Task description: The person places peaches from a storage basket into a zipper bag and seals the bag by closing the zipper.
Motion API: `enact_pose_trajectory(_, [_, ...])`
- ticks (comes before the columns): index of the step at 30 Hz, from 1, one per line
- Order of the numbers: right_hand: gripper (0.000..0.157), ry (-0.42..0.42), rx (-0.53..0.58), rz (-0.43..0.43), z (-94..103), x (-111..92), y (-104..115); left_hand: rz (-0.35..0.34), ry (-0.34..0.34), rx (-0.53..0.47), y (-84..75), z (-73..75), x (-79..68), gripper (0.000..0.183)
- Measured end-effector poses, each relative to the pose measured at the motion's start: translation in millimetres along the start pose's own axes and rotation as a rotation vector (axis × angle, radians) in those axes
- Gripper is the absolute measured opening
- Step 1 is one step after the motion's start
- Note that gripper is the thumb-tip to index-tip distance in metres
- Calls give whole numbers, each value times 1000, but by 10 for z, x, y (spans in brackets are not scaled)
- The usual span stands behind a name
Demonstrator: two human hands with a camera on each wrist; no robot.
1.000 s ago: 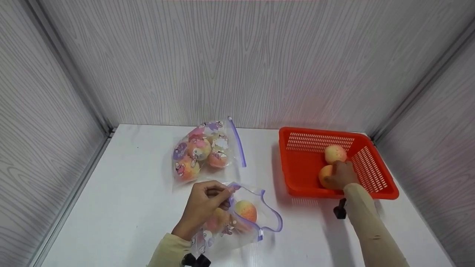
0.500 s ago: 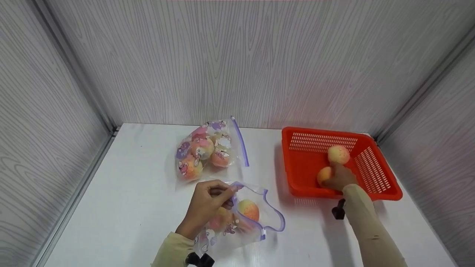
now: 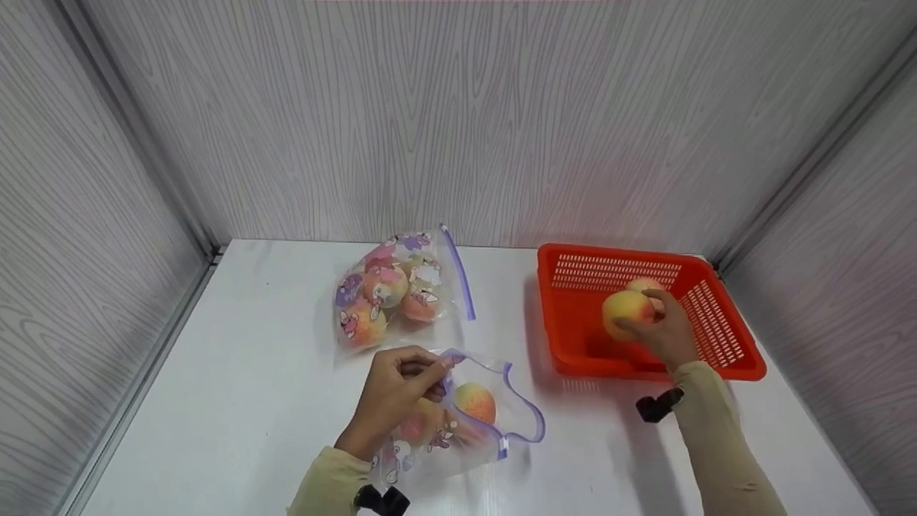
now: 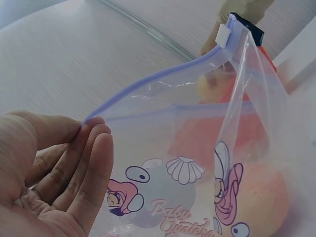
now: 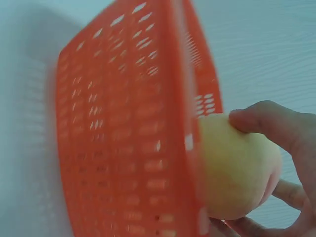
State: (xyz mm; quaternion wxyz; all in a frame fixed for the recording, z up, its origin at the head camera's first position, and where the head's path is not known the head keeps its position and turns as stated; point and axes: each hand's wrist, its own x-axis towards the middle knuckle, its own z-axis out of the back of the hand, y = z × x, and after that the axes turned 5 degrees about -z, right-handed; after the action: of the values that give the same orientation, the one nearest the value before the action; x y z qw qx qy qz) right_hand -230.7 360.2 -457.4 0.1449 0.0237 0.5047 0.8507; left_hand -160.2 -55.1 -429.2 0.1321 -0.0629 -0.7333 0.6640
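My left hand (image 3: 392, 394) pinches the purple-edged mouth of a clear printed zip bag (image 3: 458, 459) between thumb and fingertips. The bag lies with its mouth gaping to the right, and peaches (image 3: 475, 403) show inside it. In the left wrist view the zip edge (image 4: 143, 81) runs from my fingertips to a white slider. My right hand (image 3: 666, 331) grips a yellow-red peach (image 3: 625, 314) over the red basket (image 3: 573, 369). In the right wrist view thumb and fingers wrap that peach (image 5: 237, 170) beside the basket wall. Another peach (image 3: 645, 285) sits partly hidden behind it in the basket.
A second printed zip bag (image 3: 390, 290) holding several peaches lies farther back on the white table (image 3: 215, 373), its purple zip strip on the right. A pale wood-grain wall (image 3: 408, 122) rises behind the table, with side panels left and right.
My right hand has lifted the peach up from the basket floor, so it now covers part of the other peach. The left hand keeps its pinch on the bag's mouth.
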Motion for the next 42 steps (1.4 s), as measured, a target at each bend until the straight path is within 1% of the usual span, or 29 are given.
enact_pose_trajectory(4, [88, 2, 227, -55, -50, -135, 91, -8, 0, -1, 124, 44, 19, 18])
enact_pose_trajectory(6, [87, 21, 303, -58, -71, -196, 127, -10, 1, 0, 191, 62, 31, 21])
enact_pose_trajectory(8, [88, 66, 383, -58, -89, -254, 161, -11, -5, 1, 243, 73, 43, 24])
enact_pose_trajectory(10, [85, 131, 452, -46, -111, -314, 181, -10, -16, 10, 265, 77, 44, 26])
enact_pose_trajectory(13, [82, 217, 506, -31, -155, -423, 202, -10, -33, 22, 278, 74, 37, 24])
enact_pose_trajectory(16, [75, 256, 496, 6, -219, -532, 213, -6, -41, 33, 275, 70, 28, 22])
enact_pose_trajectory(19, [69, 277, 508, 48, -303, -633, 234, 0, -42, 37, 271, 66, 30, 23])
enact_pose_trajectory(22, [65, 297, 532, 84, -391, -717, 257, 1, -40, 39, 274, 59, 40, 24])
enact_pose_trajectory(24, [63, 309, 524, 108, -443, -767, 268, -1, -40, 39, 271, 51, 43, 25])
enact_pose_trajectory(30, [63, 343, 482, 107, -573, -890, 284, -21, -38, 34, 258, 23, 45, 24])
enact_pose_trajectory(37, [64, 451, 510, 96, -691, -1037, 303, -15, -18, -7, 242, -2, 46, 25])
enact_pose_trajectory(42, [64, 491, 491, 109, -757, -1105, 308, -33, -10, -1, 250, -23, 60, 22])
